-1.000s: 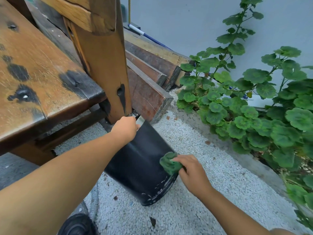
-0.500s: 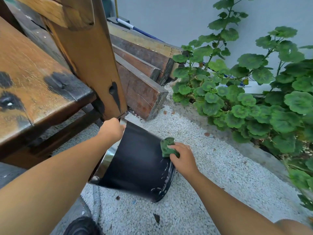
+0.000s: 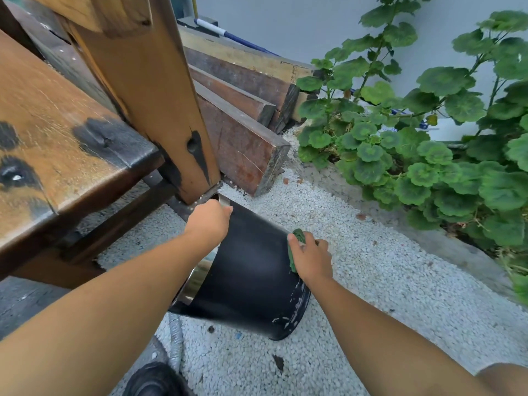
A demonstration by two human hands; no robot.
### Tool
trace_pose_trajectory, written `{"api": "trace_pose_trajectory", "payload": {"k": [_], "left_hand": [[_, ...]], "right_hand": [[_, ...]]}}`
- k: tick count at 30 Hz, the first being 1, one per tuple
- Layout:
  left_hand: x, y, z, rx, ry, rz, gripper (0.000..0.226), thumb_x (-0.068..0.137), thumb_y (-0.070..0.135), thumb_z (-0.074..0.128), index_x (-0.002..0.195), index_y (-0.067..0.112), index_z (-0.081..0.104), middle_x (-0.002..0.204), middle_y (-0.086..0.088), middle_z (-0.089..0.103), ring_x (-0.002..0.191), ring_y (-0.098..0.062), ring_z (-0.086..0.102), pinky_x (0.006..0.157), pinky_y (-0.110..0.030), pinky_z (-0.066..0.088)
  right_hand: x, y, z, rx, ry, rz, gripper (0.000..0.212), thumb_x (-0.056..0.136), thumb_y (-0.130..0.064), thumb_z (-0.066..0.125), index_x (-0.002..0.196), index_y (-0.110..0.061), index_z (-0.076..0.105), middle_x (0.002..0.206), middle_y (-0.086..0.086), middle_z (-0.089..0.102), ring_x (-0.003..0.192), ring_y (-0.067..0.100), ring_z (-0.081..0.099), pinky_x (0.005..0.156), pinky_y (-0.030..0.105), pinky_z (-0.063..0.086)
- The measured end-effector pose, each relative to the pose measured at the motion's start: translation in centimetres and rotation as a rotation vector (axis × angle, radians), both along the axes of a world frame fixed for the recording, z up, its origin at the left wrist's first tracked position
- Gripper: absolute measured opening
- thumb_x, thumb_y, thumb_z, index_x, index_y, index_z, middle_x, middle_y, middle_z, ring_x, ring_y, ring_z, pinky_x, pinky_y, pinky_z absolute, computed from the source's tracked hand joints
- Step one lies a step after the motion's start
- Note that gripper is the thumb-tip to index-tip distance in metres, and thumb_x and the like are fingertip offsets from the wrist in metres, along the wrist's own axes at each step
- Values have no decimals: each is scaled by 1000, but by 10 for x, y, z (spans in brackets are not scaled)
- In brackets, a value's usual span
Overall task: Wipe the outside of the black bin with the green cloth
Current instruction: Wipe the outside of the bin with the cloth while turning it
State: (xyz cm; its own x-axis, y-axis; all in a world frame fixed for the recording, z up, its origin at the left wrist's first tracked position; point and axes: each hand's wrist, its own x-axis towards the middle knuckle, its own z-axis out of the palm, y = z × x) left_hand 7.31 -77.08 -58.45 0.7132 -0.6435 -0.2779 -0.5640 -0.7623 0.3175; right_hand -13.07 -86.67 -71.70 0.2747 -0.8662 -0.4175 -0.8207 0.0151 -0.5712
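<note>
The right hand, clutching the green cloth, has swept round to the far flank of the black bin; the left hand grips its rim, tilting it further, so wiping advances.

- Bright, soft daylight; the shadows are faint.
- A dull sheen crosses the black bin just left of the right hand's grip on the green cloth; the metal rim below the left hand's grip glints.
- The wooden post above that grip bends with wide-angle distortion.
- Leaves far right of the grips smear.
</note>
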Motion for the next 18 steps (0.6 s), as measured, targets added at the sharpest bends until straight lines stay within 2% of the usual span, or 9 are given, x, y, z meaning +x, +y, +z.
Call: {"api": "trace_pose_trajectory", "payload": {"k": [2, 4, 6, 9, 12, 15, 17, 18], "left_hand": [[-7, -5, -3, -51, 22, 27, 41, 102, 33, 46, 71, 7, 45, 78, -15, 58, 81, -37, 58, 66, -36, 43], [-16, -9, -4, -106, 12, 28, 40, 102, 36, 46, 74, 7, 42, 64, -7, 50, 66, -32, 52, 58, -34, 38], [-23, -11, -4, -143, 10, 43, 40, 102, 35, 46, 73, 8, 41, 61, -6, 46, 56, -24, 46, 50, -33, 32], [-20, -10, -6, -155, 12, 72, 46, 102, 36, 45, 64, 11, 35, 63, -7, 46, 61, -29, 47, 54, -34, 35], [-7, 0, -8, -156, 21, 95, 49, 102, 36, 45, 61, 10, 36, 64, -8, 45, 70, -33, 49, 61, -36, 38], [1, 6, -11, -169, 12, 93, 50, 102, 36, 45, 60, 12, 33, 60, -6, 42, 69, -32, 47, 60, -36, 33], [4, 7, -13, -182, 3, 104, 50, 102, 36, 45, 60, 12, 33, 60, -6, 42, 67, -31, 46, 57, -36, 29], [5, 7, -14, -186, 3, 111, 50, 101, 37, 45, 60, 12, 33, 60, -6, 43, 65, -30, 46, 55, -36, 28]], "right_hand": [[-6, 2, -1, 39, 4, -11, 75, 82, -82, 28, 144, -40, 35, 145, 11, 34, 125, 40, 49, 94, 49, 46], [-14, 6, -2, 68, -16, -40, 72, 86, -79, 32, 144, -37, 35, 144, 13, 33, 120, 42, 53, 88, 45, 47], [-23, 17, -5, 68, -56, -82, 68, 89, -76, 34, 144, -35, 34, 143, 13, 31, 111, 38, 57, 83, 40, 48], [-34, 49, -10, 22, -167, -147, 70, 91, -73, 38, 148, -34, 30, 144, 9, 28, 102, 25, 61, 84, 37, 52], [-36, 97, -13, -25, -250, -223, 72, 90, -70, 45, 151, -38, 26, 150, 4, 21, 112, 23, 60, 95, 43, 56], [-30, 143, -15, 10, -300, -332, 73, 90, -65, 50, 153, -44, 21, 158, -2, 7, 125, 29, 56, 100, 47, 53], [-30, 161, -16, 45, -340, -370, 73, 91, -57, 57, 152, -51, 17, 159, -2, 7, 128, 30, 53, 100, 44, 53], [-33, 167, -17, 60, -375, -384, 75, 92, -51, 61, 151, -56, 15, 156, -1, 13, 125, 27, 54, 97, 38, 54]]}}
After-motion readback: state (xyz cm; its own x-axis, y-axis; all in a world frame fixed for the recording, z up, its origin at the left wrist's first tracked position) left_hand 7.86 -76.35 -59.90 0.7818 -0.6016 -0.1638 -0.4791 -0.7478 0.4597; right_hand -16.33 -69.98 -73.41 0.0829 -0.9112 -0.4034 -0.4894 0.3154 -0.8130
